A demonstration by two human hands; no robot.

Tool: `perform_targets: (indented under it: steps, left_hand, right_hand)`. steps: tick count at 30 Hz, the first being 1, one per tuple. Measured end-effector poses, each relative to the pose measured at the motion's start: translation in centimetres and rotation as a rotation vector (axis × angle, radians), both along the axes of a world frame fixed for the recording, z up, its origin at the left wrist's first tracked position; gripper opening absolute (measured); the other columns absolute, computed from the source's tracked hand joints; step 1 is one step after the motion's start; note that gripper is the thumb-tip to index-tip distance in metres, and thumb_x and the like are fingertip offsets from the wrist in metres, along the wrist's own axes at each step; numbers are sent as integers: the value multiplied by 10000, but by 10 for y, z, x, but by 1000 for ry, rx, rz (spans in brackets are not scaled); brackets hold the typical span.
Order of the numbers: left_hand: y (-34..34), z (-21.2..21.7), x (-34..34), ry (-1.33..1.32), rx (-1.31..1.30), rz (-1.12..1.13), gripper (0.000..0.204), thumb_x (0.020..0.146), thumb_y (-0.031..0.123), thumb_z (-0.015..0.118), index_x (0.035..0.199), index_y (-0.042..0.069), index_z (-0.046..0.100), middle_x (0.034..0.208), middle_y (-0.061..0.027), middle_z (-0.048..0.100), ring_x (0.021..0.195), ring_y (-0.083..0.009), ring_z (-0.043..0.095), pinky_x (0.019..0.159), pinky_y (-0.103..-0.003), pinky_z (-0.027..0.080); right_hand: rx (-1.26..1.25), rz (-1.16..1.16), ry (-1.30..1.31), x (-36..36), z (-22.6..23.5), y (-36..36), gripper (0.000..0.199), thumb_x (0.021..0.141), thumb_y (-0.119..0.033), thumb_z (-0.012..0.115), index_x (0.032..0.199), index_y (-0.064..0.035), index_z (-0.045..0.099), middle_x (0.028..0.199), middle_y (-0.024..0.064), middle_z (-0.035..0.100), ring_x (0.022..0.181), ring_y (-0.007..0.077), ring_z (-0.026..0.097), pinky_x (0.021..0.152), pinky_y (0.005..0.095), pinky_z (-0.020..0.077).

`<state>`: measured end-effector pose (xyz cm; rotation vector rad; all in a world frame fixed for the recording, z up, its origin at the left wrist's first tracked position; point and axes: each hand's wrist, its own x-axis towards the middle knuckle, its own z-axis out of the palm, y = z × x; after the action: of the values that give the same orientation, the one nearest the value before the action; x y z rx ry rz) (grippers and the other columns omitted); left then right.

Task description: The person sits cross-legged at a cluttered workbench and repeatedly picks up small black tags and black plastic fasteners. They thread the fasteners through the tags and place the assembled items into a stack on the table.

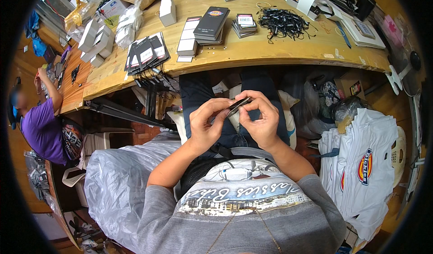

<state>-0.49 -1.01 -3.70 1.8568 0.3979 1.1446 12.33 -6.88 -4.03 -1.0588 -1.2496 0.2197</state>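
Observation:
Above my lap, my left hand grips a thin dark hang tag, which is tilted and seen nearly edge-on. My right hand is closed in a pinch at the tag's right end; whether a string is between its fingertips is too small to tell. On the table beyond are a stack of black hang tags, a stack of white label cards and a smaller stack of barcode cards. A tangled heap of black tag strings lies right of them. Several tags with barcode labels lie fanned near the front edge, black strings hanging down.
The wooden table curves across in front of me. White boxes and plastic bags stand at its left. Folded white garments are piled at my right, a large plastic bag at my left. Another person in purple sits far left.

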Motion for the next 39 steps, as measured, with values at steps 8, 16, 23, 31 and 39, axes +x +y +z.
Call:
perform_targets:
  steps: [8,16,23,31,39]
  left_hand:
    - [6,2,-2,58,137,15,220,637,-128,516,834,-35,548,823,-132,578,744,-214,578,637,-254,459]
    - [4,11,-7,163,277,69,253,602,-138,515,818,-14,559,801,-132,591,716,-231,590,626,-258,462]
    - [5,14,-8,142,185,11,236,612,-127,524,818,-19,563,804,-132,597,722,-227,594,636,-258,462]
    - [16,26,-10,185,105,-169,183,659,-77,515,831,-33,560,833,-129,570,791,-217,558,708,-270,434]
    - [21,14,-8,26,-678,-397,191,735,97,582,887,-17,558,848,-66,566,789,-115,523,738,-241,414]
  right_hand:
    - [-13,6,-55,1,-5,-2,104,654,69,552,685,10,473,879,153,543,772,194,545,696,273,428]
    - [20,-26,-193,-2,-6,1,165,580,62,600,659,-18,479,871,104,554,736,233,540,639,291,434]
    - [92,-75,-195,-3,-8,1,178,573,66,608,671,-18,485,869,114,546,744,234,539,633,286,436]
    - [-15,153,4,3,-8,0,119,661,76,578,718,4,503,898,140,523,800,188,538,713,286,431]
    - [-109,232,269,-1,1,-4,205,590,24,658,765,-23,563,793,89,573,711,167,563,624,244,443]
